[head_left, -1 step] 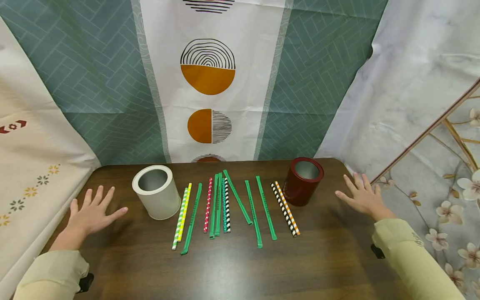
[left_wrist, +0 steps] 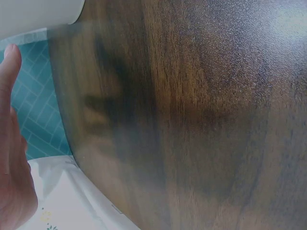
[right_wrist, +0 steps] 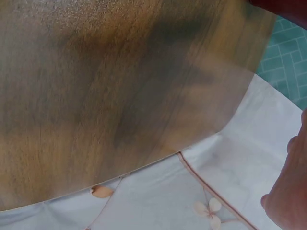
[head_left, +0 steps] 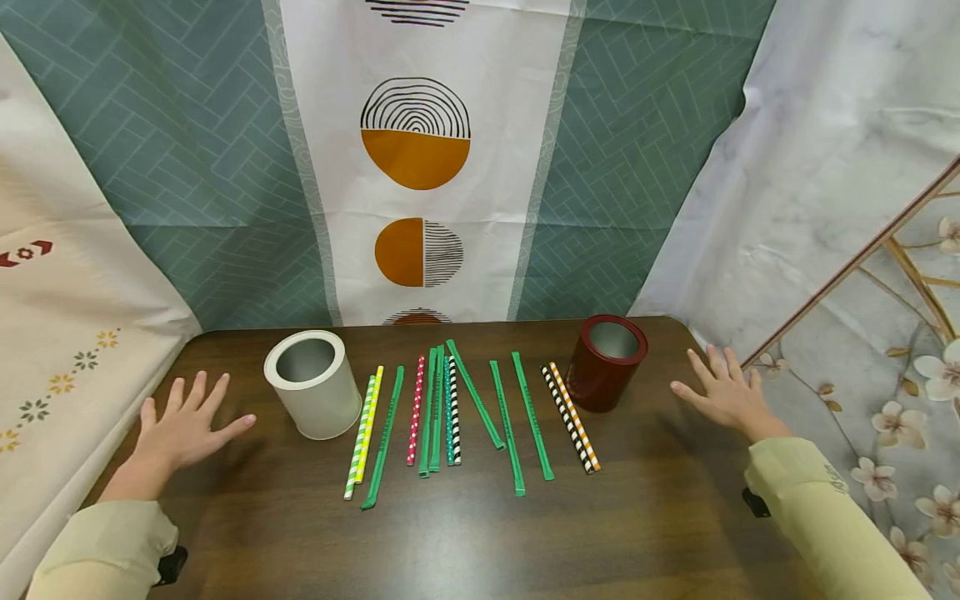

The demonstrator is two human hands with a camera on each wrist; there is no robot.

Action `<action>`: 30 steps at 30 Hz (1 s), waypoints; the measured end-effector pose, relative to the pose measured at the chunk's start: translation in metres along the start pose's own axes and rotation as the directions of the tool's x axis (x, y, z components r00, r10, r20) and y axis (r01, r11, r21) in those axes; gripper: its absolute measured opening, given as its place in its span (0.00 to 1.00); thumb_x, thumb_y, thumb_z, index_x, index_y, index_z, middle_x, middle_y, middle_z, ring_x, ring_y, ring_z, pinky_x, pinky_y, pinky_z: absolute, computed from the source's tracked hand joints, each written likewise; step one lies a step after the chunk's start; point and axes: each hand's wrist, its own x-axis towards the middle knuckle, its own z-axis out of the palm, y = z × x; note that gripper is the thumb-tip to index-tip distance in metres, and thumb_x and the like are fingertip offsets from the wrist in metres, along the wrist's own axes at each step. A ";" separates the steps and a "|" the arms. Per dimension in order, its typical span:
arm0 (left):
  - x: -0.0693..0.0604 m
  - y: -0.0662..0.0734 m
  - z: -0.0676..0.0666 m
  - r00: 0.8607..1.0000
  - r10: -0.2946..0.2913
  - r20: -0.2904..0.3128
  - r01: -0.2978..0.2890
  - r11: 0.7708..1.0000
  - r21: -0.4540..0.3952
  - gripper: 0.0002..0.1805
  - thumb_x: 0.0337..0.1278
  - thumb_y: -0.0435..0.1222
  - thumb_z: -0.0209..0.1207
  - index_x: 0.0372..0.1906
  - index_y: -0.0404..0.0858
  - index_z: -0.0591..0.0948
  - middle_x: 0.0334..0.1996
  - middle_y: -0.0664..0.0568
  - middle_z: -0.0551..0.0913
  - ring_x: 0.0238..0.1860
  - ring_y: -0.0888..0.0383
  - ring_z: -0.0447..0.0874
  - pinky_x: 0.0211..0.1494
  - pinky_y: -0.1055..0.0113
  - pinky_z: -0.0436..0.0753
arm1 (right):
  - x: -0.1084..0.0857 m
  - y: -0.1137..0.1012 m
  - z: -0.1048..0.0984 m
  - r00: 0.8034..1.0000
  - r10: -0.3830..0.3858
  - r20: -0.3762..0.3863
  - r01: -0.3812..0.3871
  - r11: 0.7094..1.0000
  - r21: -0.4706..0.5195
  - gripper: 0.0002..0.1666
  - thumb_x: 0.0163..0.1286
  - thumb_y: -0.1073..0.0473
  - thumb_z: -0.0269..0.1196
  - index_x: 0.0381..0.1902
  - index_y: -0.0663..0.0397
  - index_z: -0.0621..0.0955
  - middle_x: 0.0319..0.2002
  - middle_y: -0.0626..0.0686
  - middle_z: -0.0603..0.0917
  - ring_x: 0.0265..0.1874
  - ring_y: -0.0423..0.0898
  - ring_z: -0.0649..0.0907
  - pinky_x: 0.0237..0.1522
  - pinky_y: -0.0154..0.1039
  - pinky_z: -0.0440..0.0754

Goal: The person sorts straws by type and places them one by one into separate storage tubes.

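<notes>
My left hand [head_left: 178,433], fingers spread and holding nothing, is left of a white open-topped canister [head_left: 318,400]. On the right, my right hand [head_left: 727,396] is spread too, with nothing in it, to the right of a dark red canister [head_left: 600,375]. Between the canisters lie several straws: green-striped [head_left: 360,437], yellow [head_left: 370,425], pink dotted [head_left: 416,410], teal [head_left: 449,417], black-striped [head_left: 455,417] and orange-striped [head_left: 576,417], with several green wrapped sticks [head_left: 385,437]. In the left wrist view the left hand [left_wrist: 13,153] shows at the edge; the right wrist view shows part of the right hand [right_wrist: 290,187].
The brown wooden table [head_left: 465,550] has a patterned curtain [head_left: 600,167] behind it. An embroidered cream cloth [head_left: 67,317] hangs at the left, and a floral cloth [head_left: 847,350] at the right. One green stick leans diagonally beside the black-striped straw.
</notes>
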 end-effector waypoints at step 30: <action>-0.001 -0.002 0.005 1.000 -0.016 0.023 0.016 1.000 -0.006 0.51 0.51 0.67 0.38 0.68 0.42 0.32 0.65 0.29 0.30 0.62 0.29 0.24 0.49 0.28 0.31 | -0.005 -0.003 0.014 1.000 0.013 0.021 -0.013 1.000 0.004 0.48 0.61 0.27 0.35 0.69 0.45 0.36 0.67 0.67 0.36 0.64 0.66 0.33 0.51 0.72 0.31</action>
